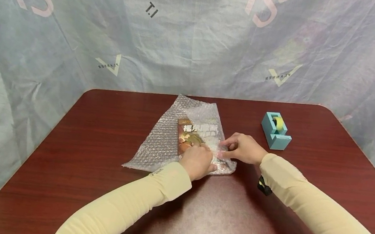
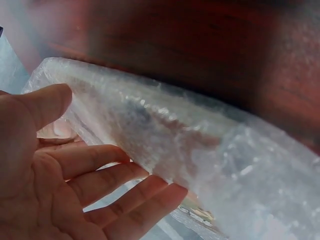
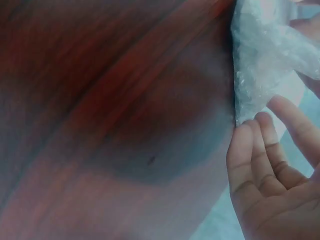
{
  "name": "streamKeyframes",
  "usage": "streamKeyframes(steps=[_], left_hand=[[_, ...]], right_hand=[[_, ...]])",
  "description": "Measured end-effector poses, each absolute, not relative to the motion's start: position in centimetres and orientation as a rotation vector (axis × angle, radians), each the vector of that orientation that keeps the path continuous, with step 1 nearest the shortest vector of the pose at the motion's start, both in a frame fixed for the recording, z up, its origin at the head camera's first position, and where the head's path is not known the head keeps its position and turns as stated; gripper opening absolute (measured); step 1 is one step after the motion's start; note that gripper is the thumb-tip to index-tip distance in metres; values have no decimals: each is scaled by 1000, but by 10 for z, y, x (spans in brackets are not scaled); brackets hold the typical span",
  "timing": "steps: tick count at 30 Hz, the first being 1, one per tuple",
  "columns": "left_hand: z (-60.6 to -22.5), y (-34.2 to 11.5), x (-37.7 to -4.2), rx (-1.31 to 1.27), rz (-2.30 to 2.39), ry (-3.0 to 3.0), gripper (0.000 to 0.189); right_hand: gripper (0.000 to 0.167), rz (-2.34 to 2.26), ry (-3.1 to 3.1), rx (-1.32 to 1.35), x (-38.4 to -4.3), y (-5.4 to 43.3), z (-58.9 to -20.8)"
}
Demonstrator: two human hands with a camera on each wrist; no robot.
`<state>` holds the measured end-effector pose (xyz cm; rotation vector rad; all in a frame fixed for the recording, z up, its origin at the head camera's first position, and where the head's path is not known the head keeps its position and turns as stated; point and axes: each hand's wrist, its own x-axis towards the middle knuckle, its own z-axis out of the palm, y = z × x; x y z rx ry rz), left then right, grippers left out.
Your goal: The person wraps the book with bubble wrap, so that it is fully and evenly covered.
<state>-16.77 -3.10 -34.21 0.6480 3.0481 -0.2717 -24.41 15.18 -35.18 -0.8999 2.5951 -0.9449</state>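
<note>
A book (image 1: 189,139) with a brown illustrated cover lies on a sheet of bubble wrap (image 1: 160,145), part of which is folded over the book's right side. My left hand (image 1: 197,161) presses on the book's lower part. In the left wrist view that hand (image 2: 100,185) has its fingers spread and fairly straight, tips against the wrapped edge. At the right side of the bundle, my right hand (image 1: 246,148) touches the folded wrap, thumb and forefinger parted. The right wrist view shows its fingers (image 3: 243,150) extended, tips at the wrap's edge.
A light-blue tape dispenser (image 1: 276,133) with a yellow roll stands at the back right of the dark red table (image 1: 99,128). A grey printed cloth (image 1: 183,44) hangs behind the table and along its sides.
</note>
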Motion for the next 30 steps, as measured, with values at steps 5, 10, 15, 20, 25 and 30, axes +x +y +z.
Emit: streamKeyframes(steps=[5,10,15,20,25,30], left_hand=[[-343,-32,-167,630,-289,3035,43],[-343,-32,-167,609,-293,3036,48],[-344,-33,-167,633,-312,3047,50],[-343,-35,-168,654,-283,3048,49],[-341,-37,-172,694,-186,3032,45],[-341,-40,-173,736,-97,3048,41]], right_hand=[[24,-830,2673,-1063,-243,148,-351],[32,-756,2698,-1047,-243,138,-348],[51,-668,2649,-1037,-244,129,-345],[52,-566,2614,-1042,-245,126,-341],[49,-446,2617,-1114,-247,123,-336],[48,-341,2616,-1106,-248,121,-331]])
